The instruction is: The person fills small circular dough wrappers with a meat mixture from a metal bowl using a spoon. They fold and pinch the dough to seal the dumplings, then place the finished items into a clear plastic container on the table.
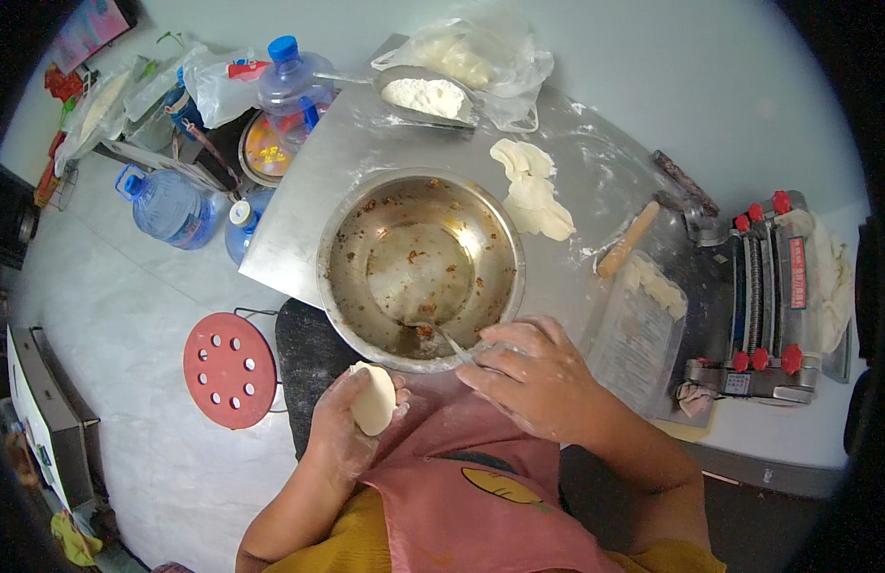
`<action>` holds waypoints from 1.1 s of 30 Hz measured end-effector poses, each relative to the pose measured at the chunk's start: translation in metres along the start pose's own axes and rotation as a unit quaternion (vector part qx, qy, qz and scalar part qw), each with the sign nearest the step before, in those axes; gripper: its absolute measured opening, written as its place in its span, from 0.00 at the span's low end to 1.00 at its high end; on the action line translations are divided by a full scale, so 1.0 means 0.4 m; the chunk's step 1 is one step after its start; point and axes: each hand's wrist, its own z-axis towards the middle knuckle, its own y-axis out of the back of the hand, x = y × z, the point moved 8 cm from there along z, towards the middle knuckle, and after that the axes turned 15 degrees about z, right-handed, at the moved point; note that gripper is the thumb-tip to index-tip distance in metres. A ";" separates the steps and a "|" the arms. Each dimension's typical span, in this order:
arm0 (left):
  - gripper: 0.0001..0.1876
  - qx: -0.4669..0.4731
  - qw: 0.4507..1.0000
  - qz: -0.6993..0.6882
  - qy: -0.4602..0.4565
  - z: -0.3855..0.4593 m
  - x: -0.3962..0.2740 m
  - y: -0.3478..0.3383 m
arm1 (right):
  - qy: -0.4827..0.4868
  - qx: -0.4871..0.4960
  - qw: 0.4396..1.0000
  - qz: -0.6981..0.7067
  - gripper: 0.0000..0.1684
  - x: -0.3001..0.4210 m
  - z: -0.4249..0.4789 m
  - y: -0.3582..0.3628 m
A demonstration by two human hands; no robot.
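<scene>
A flat round dough wrapper [374, 401] lies in my left hand [342, 415], its fingers curled around the edge. My right hand [532, 376], dusted with flour, grips the handle of a metal spoon [449, 340] at the near rim of a large steel bowl [510, 286]. The spoon's bowl end dips towards bits of brown filling [428, 331] at the bottom. Only scattered crumbs of filling cling to the walls. Several overlapping dough wrappers [532, 190] rest on the steel table [442, 147] beyond the bowl, to the right.
A wooden rolling pin [628, 240] and a clear plastic tray [632, 344] with dough pieces lie to the right. Farther right stands a pasta machine [765, 294]. A flour scoop [428, 100] sits at the back. Water bottles [173, 208] and a red stool [229, 370] are on the left.
</scene>
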 end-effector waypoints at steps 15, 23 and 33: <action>0.14 -0.014 1.000 -0.012 -0.003 -0.007 -0.003 -0.037 | -0.101 -0.160 0.959 0.211 0.15 -0.039 -0.122 -0.030; 0.21 0.003 1.000 -0.011 -0.021 -0.027 -0.021 -0.055 | -0.380 -0.365 0.588 0.614 0.20 -0.158 -0.217 -0.106; 0.39 0.062 0.993 -0.031 -0.099 -0.078 -0.104 -0.136 | 0.025 -0.193 0.977 0.082 0.19 0.121 -0.150 -0.049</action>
